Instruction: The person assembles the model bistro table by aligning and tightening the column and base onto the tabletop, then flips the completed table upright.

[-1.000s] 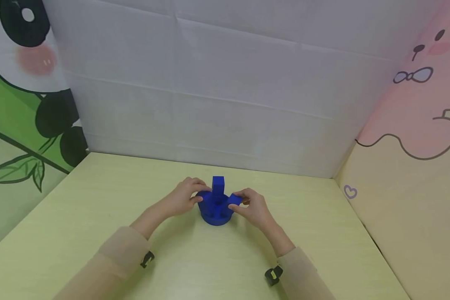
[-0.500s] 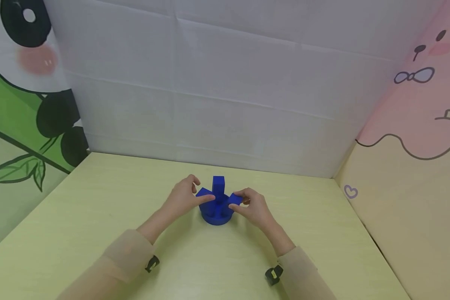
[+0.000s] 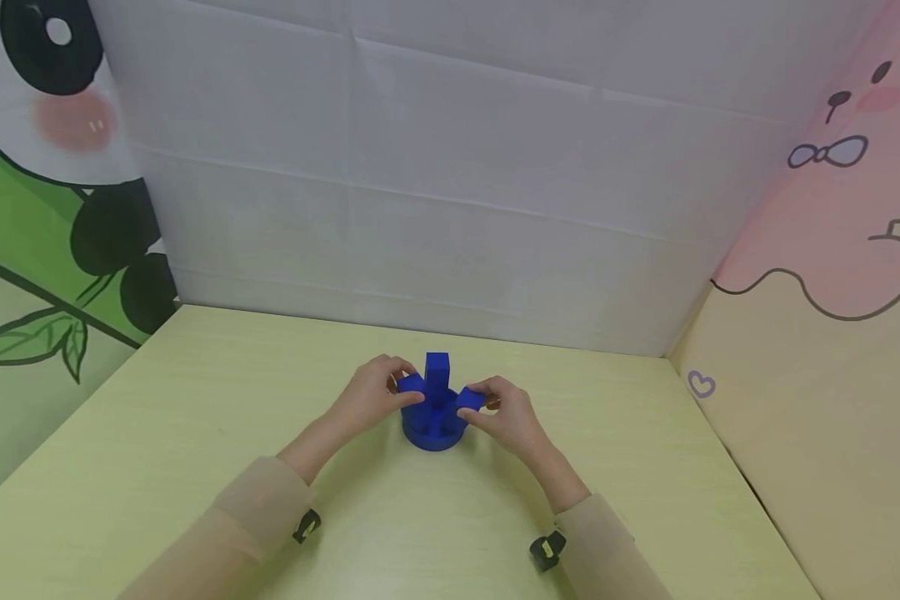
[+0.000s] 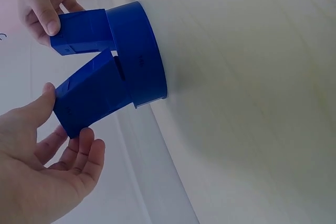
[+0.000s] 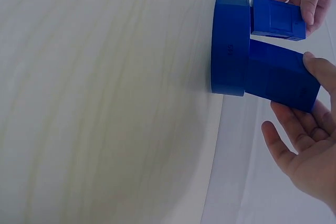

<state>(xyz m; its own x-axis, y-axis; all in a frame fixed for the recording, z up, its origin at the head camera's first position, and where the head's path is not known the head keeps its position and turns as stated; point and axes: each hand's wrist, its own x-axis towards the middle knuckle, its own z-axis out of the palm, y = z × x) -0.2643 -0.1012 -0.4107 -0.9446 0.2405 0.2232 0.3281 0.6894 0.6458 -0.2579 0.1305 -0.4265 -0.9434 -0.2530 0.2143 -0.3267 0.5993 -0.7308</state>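
A round blue base (image 3: 433, 442) rests on the table, carrying blue rectangular blocks that stick up from it. My left hand (image 3: 366, 393) pinches the left block (image 3: 411, 383) near its top, thumb on one side and fingertips on the other. On the opposite side, my right hand (image 3: 510, 417) holds the right block (image 3: 470, 399) between thumb and fingers. Both held blocks lean outward, their lower ends at the base, as the left wrist view shows of the left block (image 4: 94, 95). A third block (image 3: 437, 368) stands upright at the back between the hands.
A pale yellow table (image 3: 390, 533) lies under the base. Behind it hangs a creased white cloth (image 3: 435, 192). Panels with cartoon drawings flank the table, a green and white one (image 3: 37, 225) at left and a pink one (image 3: 847, 225) at right.
My left fingers lifted off the left block half a second ago and now grip it again, with the thumb on its near side. That block shifted slightly rightward. My right hand stayed put.
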